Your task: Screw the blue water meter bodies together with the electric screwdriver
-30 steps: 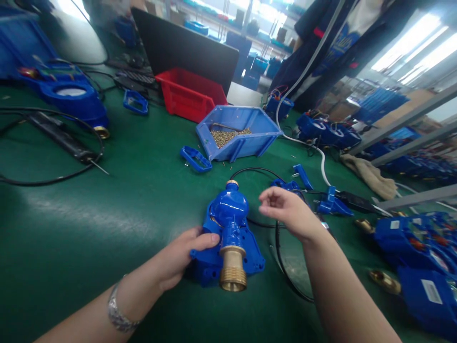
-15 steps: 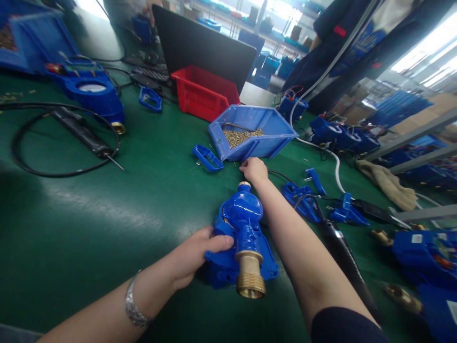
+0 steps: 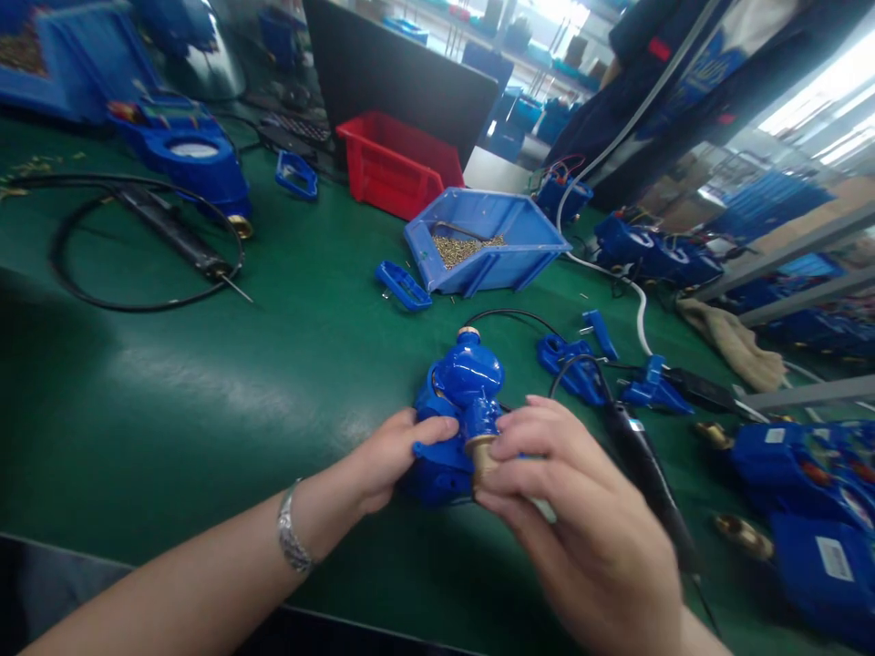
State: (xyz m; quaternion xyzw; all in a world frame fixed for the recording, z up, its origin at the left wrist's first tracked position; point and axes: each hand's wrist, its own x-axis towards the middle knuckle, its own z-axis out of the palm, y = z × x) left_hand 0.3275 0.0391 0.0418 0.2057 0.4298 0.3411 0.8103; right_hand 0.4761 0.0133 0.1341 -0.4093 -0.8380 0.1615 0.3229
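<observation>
A blue water meter [image 3: 470, 372] with a brass threaded end lies tilted on the green bench in front of me, its rounded underside facing up. My left hand [image 3: 403, 451] grips its left side, thumb over the blue body. At the near end, my right hand [image 3: 574, 492] is closed around the brass fitting [image 3: 482, 460], fingers and thumb covering most of it. Whether a small screw is also in those fingers cannot be seen. Beyond the meter stands a light-blue bin [image 3: 509, 264] of small brass-coloured screws [image 3: 461, 251], with a blue frame-shaped cover [image 3: 403, 286] beside it.
A red bin [image 3: 400, 169] stands before a dark panel. Black electric screwdrivers lie left [image 3: 170, 235] and right [image 3: 646, 469], with cables. More blue meters [image 3: 813, 547] sit along the right edge, near a beige cloth [image 3: 735, 342]. A person in dark clothing [image 3: 615, 100] is behind.
My right hand has come back from beside the screw bin to the meter's brass end. My left hand still holds the meter, which has shifted slightly upward in view.
</observation>
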